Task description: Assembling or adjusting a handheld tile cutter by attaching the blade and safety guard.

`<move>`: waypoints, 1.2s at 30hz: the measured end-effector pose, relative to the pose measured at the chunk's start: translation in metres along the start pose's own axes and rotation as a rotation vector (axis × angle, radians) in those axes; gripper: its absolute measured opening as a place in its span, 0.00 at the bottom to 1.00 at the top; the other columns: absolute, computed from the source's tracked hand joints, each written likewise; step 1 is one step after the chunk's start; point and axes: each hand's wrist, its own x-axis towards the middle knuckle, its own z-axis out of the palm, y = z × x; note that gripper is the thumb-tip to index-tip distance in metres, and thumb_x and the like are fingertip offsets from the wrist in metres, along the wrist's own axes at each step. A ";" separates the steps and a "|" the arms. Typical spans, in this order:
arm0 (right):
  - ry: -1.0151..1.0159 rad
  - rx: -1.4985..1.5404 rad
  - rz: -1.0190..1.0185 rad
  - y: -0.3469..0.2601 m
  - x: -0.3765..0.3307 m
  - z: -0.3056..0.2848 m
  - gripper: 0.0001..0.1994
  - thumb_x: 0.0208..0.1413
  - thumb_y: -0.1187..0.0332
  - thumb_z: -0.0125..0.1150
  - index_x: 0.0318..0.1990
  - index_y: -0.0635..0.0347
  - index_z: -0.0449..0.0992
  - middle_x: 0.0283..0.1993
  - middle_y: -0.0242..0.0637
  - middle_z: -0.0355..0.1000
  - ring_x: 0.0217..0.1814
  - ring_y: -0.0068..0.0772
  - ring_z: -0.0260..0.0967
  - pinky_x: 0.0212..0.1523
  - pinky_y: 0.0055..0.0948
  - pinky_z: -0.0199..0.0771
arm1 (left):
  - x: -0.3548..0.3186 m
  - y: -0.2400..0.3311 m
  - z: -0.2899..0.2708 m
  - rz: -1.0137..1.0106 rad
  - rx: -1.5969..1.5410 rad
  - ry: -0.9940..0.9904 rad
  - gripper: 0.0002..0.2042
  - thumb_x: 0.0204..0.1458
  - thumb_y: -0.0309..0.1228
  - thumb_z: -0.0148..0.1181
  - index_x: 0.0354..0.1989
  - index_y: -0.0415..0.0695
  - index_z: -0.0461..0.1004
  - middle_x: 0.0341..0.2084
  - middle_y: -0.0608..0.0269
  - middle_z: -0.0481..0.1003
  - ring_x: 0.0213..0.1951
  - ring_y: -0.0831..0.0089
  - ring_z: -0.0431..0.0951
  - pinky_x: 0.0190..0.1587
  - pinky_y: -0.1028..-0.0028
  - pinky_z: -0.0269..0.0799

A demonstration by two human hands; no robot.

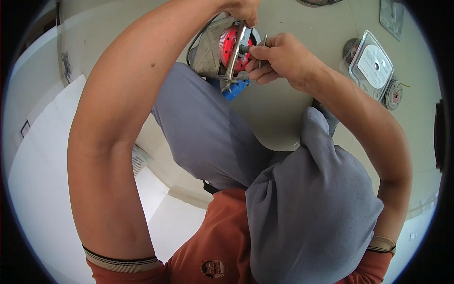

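Observation:
A handheld power cutter with a dusty metal plate (206, 57), a blue body part (235, 90) and a round red blade (228, 40) lies on the floor beyond my knee. Across the blade's front runs a narrow metal bar (234, 57). My left hand (243, 10), cut off by the top edge, is closed at the bar's upper end. With thumb and fingers together, my right hand (279, 57) pinches at the dark bolt (244, 48) in the blade's middle. A thin metal rod (263, 49) sticks up between its fingers; its other end is hidden.
To the right on the tiled floor lie a clear plastic case (371, 64) with a white disc and a round grey disc (393, 93). A flat grey piece (391, 19) is at the far right. My grey trouser legs (208, 128) are bent close to the cutter.

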 end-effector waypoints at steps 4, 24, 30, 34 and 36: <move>-0.002 -0.277 -0.082 -0.004 0.000 -0.005 0.15 0.66 0.66 0.56 0.38 0.74 0.77 0.34 0.43 0.80 0.31 0.32 0.80 0.33 0.29 0.84 | -0.002 0.005 -0.005 -0.095 -0.046 -0.059 0.19 0.47 0.43 0.67 0.38 0.39 0.84 0.36 0.44 0.82 0.38 0.53 0.81 0.42 0.57 0.75; 0.037 -0.996 -0.650 0.007 0.021 -0.024 0.10 0.51 0.68 0.61 0.29 0.69 0.74 0.20 0.45 0.73 0.21 0.41 0.72 0.28 0.37 0.73 | 0.006 0.000 0.002 0.014 0.085 -0.040 0.18 0.49 0.44 0.65 0.40 0.42 0.84 0.36 0.46 0.82 0.38 0.56 0.81 0.43 0.57 0.75; 0.023 -1.094 -0.854 0.007 0.030 -0.030 0.10 0.49 0.70 0.62 0.27 0.69 0.70 0.18 0.52 0.66 0.21 0.55 0.68 0.28 0.45 0.70 | -0.002 -0.002 -0.003 0.010 0.044 -0.018 0.17 0.50 0.42 0.65 0.39 0.42 0.85 0.34 0.45 0.81 0.37 0.56 0.81 0.42 0.57 0.74; -0.010 -1.202 -0.819 0.000 0.026 -0.039 0.12 0.49 0.66 0.63 0.27 0.68 0.73 0.20 0.54 0.71 0.27 0.59 0.73 0.34 0.50 0.75 | -0.008 0.009 -0.018 0.050 0.074 -0.080 0.15 0.57 0.39 0.62 0.42 0.40 0.83 0.35 0.50 0.82 0.39 0.60 0.81 0.42 0.58 0.75; -0.005 -1.216 -0.894 0.000 0.025 -0.041 0.12 0.48 0.65 0.63 0.27 0.67 0.73 0.20 0.54 0.71 0.27 0.60 0.74 0.34 0.50 0.76 | -0.006 0.008 -0.014 0.056 -0.017 -0.041 0.15 0.49 0.38 0.66 0.36 0.37 0.82 0.29 0.49 0.80 0.33 0.61 0.80 0.38 0.60 0.75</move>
